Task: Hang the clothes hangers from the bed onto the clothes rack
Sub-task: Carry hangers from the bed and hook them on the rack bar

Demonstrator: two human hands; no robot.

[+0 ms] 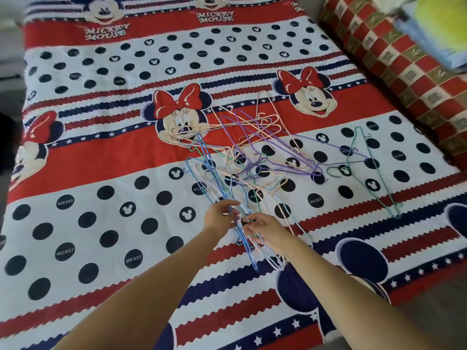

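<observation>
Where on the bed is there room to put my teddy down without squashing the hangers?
The left side of the bed, left of the tangled hangers, is bare sheet. So is the top strip, above the pile. It is crowded in the middle, where both hands work, and toward the green hanger near the checked pillow.

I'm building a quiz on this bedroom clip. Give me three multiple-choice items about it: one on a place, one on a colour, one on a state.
1. Where does the green hanger lie?
A. left of the pile
B. right of the pile
C. on the pillow

2. What colour are the hangers in the hands?
A. blue
B. black
C. yellow

3. What are the hands doing?
A. resting flat on the sheet
B. gripping hangers
C. hanging empty

Answers:
1 B: it lies apart on the sheet, right of the hanger pile.
2 A: the blue hangers run between both hands.
3 B: the left hand and right hand curl fingers round them.
</observation>
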